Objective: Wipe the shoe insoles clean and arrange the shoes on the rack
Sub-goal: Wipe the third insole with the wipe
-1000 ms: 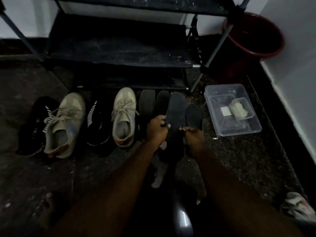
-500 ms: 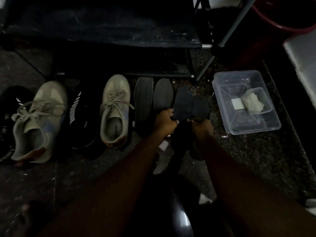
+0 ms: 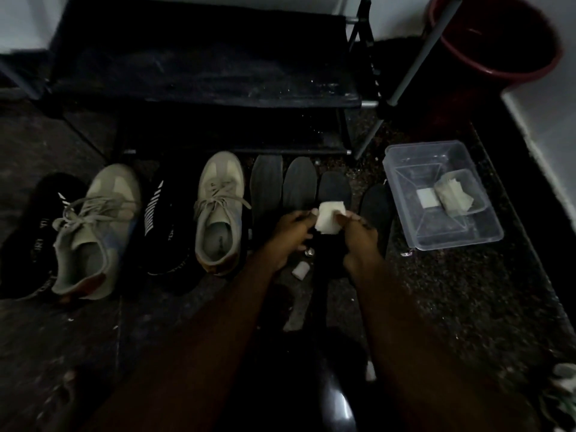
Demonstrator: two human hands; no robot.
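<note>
Black fabric shelves form the shoe rack (image 3: 199, 73), which stands against the wall on a dark speckled floor (image 3: 452, 307). To the right of the rack, a red bucket (image 3: 498, 42) sits in the corner. A clear plastic box (image 3: 458, 241) rests on the floor and holds a folded pad of wipes (image 3: 453, 194).

Four shoes lie in a row before the lowest shelf, toes toward the rack. From the left they are a black shoe (image 3: 31, 232), a beige sneaker (image 3: 96, 232), a second black shoe (image 3: 165, 229) and a second beige sneaker (image 3: 219, 213). Each black shoe lies tight against the sneaker to its right.

Four dark insoles continue the row: the first insole (image 3: 266, 188), the second insole (image 3: 299, 182), the third insole (image 3: 335, 188) and the fourth insole (image 3: 375, 207), which is nearest the box.

The left hand (image 3: 290, 232) and the right hand (image 3: 358, 235) meet over the third insole with a white wipe (image 3: 328, 218) between them. The left fingers curl onto its left edge and the right thumb and fingers pinch its right edge. The wipe lies against the third insole. It cannot be told whether either hand also grips that insole.

A small white scrap (image 3: 300, 271) lies on the floor just below the left hand.
</note>
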